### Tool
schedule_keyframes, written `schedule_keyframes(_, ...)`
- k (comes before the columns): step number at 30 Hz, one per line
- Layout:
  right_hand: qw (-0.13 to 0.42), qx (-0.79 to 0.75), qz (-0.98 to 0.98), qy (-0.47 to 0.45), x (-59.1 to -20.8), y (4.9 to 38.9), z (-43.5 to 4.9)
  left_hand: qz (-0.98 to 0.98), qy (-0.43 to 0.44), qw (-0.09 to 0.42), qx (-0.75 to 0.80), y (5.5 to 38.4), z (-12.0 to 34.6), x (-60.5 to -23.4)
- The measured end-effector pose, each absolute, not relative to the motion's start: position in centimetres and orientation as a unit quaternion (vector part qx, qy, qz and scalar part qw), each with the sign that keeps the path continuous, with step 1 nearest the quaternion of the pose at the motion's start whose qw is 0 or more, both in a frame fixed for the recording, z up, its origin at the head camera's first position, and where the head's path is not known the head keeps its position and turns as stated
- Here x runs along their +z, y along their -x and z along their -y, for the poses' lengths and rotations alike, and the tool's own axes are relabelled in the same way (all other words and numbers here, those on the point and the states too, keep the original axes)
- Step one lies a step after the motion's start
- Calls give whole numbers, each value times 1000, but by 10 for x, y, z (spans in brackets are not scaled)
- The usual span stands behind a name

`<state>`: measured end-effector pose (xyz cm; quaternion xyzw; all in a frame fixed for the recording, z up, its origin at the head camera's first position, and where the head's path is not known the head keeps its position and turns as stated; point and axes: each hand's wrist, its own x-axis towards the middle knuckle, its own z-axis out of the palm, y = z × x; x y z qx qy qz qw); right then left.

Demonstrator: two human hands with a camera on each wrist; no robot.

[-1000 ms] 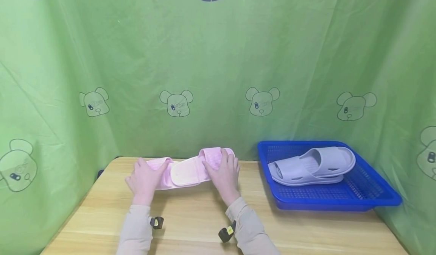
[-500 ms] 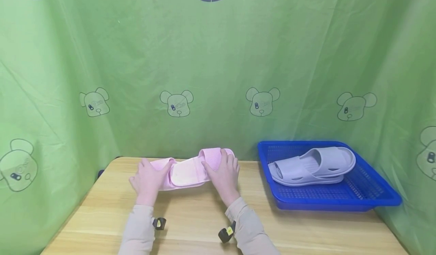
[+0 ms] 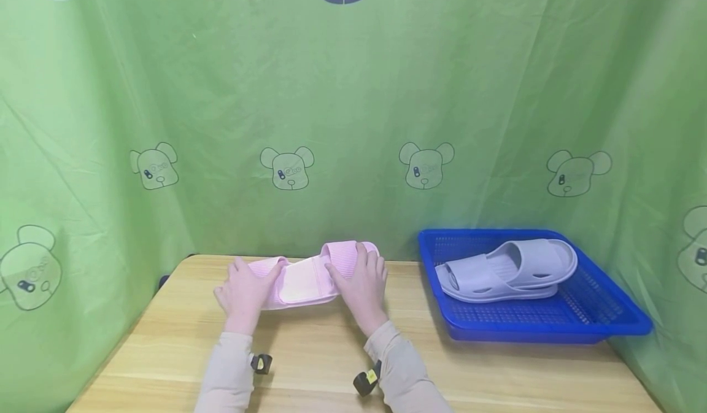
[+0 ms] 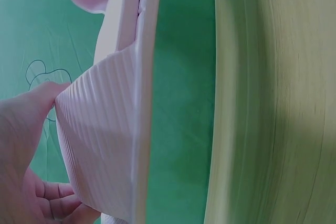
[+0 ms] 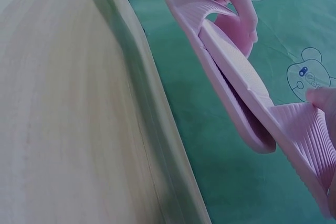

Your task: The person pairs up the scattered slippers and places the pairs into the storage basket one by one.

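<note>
Two pink slippers with ribbed straps overlap, one sole lying over the other. In the head view, my left hand grips the left slipper at its strap. My right hand grips the right slipper at its strap; its heel end covers the left slipper's. Up close in the left wrist view, the thumb presses on the ribbed strap while curled fingers sit at its toe side. From the right wrist, both slippers appear raised off the table, soles nearly parallel with a narrow gap between them.
A blue plastic basket stands on the table at the right. Two pale grey-purple slippers lie stacked inside it. The wooden table ends at a green curtain printed with bear heads, which also covers both sides.
My left hand has shifted to the right, bringing the left slipper further under the right one. The right hand stays almost where it was, and the basket is unchanged.
</note>
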<state>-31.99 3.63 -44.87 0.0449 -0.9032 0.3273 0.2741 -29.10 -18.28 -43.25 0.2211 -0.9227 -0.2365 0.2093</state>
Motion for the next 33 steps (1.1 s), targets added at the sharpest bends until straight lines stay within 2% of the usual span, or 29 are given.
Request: schedule_keyframes(33, 270, 315, 906, -83, -447, 315, -30, 920, -231, 220, -230, 291, 184, -433)
